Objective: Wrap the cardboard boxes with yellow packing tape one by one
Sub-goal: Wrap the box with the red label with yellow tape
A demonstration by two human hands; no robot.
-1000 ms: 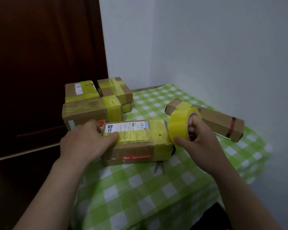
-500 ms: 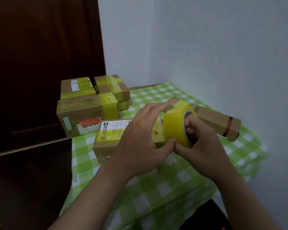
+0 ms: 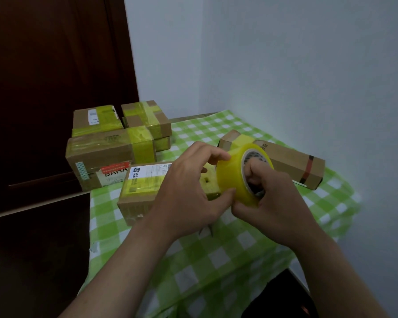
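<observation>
Right hand [image 3: 274,203] gripped the tape roll [image 3: 232,177] through its core — left hand [image 3: 189,191] pinched its outer face — box [image 3: 143,187] at roll's 9 o'clock on worktop [image 3: 228,249].

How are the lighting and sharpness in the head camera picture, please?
Head view: dim, flat light, no glare or hard shadows; the tape roll, left hand and right hand are reasonably sharp; the tablecloth smears toward its right edge; the door is nearly black.

Head-height view, forward-down, close
</observation>
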